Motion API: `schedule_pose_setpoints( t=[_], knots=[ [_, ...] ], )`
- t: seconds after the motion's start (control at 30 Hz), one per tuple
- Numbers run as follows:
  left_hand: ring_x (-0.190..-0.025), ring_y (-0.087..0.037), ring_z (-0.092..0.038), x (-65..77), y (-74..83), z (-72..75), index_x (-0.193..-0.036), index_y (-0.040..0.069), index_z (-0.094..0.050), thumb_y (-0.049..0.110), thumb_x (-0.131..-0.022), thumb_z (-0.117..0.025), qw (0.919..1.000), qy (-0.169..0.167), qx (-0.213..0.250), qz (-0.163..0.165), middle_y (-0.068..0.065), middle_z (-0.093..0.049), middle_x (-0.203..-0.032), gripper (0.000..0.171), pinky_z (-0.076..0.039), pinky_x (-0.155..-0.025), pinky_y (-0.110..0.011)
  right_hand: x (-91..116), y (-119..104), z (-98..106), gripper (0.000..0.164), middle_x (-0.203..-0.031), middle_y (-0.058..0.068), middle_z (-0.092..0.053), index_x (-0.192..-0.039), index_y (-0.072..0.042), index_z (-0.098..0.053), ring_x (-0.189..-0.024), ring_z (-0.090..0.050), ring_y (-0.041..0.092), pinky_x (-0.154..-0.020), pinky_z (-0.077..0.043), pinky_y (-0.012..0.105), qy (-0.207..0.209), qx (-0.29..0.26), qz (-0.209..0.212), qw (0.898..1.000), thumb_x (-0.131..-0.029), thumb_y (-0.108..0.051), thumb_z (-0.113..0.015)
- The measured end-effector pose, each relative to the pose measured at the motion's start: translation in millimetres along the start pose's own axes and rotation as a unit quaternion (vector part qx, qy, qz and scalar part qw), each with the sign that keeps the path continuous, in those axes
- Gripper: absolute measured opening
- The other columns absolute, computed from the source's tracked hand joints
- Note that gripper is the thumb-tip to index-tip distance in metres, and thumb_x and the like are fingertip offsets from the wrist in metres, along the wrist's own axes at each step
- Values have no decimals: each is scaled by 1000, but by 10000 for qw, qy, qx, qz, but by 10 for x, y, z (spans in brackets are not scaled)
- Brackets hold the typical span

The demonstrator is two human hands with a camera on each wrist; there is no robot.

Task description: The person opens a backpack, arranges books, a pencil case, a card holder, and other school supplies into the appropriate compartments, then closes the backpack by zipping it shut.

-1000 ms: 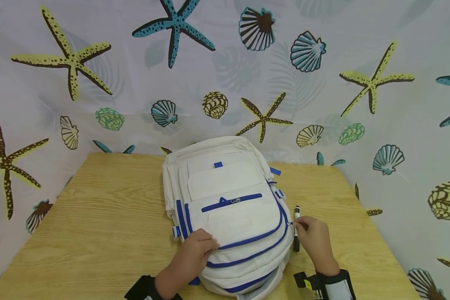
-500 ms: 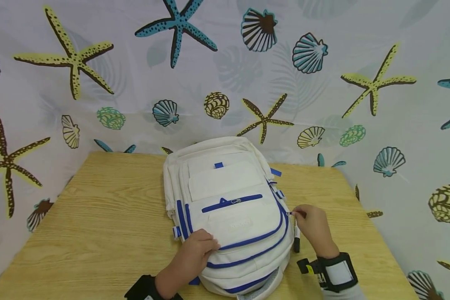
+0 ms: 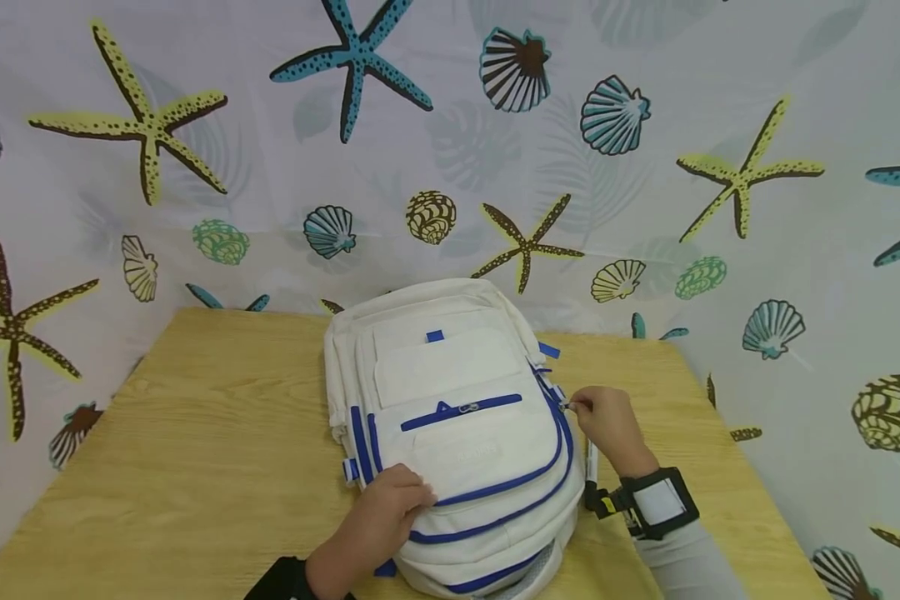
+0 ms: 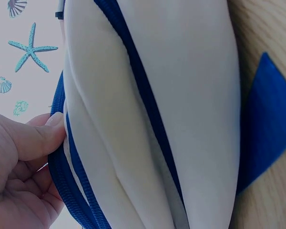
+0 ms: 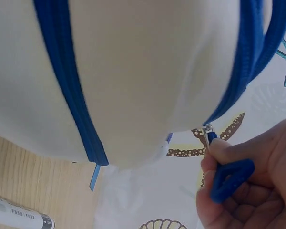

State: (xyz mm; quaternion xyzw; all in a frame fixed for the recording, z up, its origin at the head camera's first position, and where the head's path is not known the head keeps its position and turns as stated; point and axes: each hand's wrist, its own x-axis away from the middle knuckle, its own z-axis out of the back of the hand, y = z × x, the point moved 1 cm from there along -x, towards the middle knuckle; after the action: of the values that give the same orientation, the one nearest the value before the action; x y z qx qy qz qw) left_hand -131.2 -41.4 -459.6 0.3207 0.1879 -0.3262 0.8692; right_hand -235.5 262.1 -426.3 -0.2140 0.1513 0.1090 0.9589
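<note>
A white backpack with blue zippers lies front side up on the table. At its lower left, my left hand holds the edge of the front pocket. The left wrist view shows the left thumb and fingers pinching the blue zipper edge. Along the bag's right side, my right hand pinches a zipper pull. In the right wrist view this pull has a blue triangular loop, and its slider sits at the end of the blue zipper track.
A marker lies on the wooden table close to the bag's right side, partly hidden by the right wrist strap's camera. Behind the table hangs a white cloth printed with starfish and shells.
My right hand has moved up along the backpack's right side, away from me, bringing the zipper pull with it. The left hand keeps its place on the pocket edge.
</note>
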Motion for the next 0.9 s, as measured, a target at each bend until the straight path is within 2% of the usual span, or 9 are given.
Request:
schedule_pose_setpoints(
  t=[0.13,0.23,0.6,0.77,0.9],
  knots=[
    [-73,-7,-53,59,-61,14,-77,11,-71,-3,-65,-73,9997,170,-59,-155,5,-61,-75,18,-46,-67,-17,-67,-34,-107,6,-66,10,-64,-71,1,-68,-55,-54,15,-53,-46,31,-36,-28,63,10000,-76,1,-64],
    [-73,-7,-53,67,-78,31,-78,11,-71,-2,-65,-72,9998,153,-25,-131,5,-62,-76,18,-46,-68,-17,-112,-49,-145,6,-68,11,-65,-72,2,-68,-56,-55,17,-54,-47,33,-27,-40,88,10000,-76,2,-63],
    [-75,-7,-53,14,-30,20,-80,11,-72,-2,-66,-72,9999,-55,104,37,5,-62,-77,19,-47,-68,-17,-266,54,-87,7,-71,12,-66,-73,2,-68,-61,-59,20,-57,-49,35,-272,-37,266,9993,-76,4,-62],
    [-75,-7,-54,-5,-23,8,-80,11,-72,-2,-66,-72,9999,-18,113,51,5,-62,-77,19,-47,-69,-17,-345,76,-57,7,-71,11,-66,-72,1,-68,-63,-61,21,-59,-50,35,-399,69,417,9983,-76,4,-63],
    [-75,-7,-54,-5,-5,-8,-79,11,-72,-3,-66,-72,9999,48,148,-19,5,-63,-77,19,-47,-69,-17,-401,88,-60,8,-71,11,-66,-73,1,-69,-64,-61,22,-61,-50,36,-630,143,344,9973,-78,2,-62]
  ],
)
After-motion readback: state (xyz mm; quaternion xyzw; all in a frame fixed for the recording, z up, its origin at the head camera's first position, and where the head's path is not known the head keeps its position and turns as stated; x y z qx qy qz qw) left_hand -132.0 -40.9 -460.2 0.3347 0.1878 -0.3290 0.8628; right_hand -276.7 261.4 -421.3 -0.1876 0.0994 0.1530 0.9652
